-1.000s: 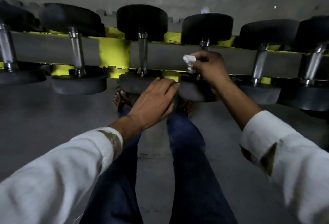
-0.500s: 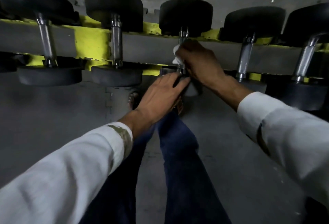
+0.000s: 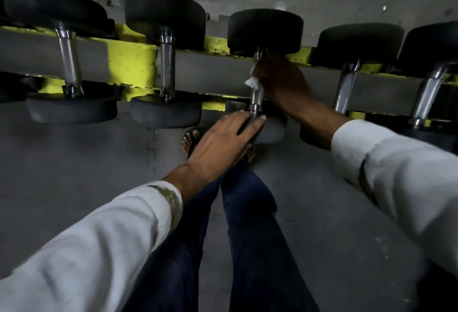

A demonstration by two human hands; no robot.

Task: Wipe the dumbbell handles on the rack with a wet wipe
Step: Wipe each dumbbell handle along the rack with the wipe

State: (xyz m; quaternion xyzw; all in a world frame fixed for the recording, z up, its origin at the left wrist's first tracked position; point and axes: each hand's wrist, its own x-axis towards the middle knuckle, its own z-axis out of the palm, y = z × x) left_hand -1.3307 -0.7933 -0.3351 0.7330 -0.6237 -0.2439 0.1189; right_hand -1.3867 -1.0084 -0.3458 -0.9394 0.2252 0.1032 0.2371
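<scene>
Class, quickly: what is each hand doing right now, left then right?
Left hand: open, straight fingers resting on the near dumbbell head.
Right hand: closed, gripping the wet wipe round the handle.

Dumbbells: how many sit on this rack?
5 dumbbells, left to right: first, second, third with the wet wipe on it, fourth, fifth. Others may be cut off at the edges.

The scene is dimly lit, with deep shadow beneath the rack (image 3: 131,63). Weak glints are seen on the handles (image 3: 167,63). The sleeves (image 3: 99,249) are blurred; edges are bowed by the lens.
</scene>
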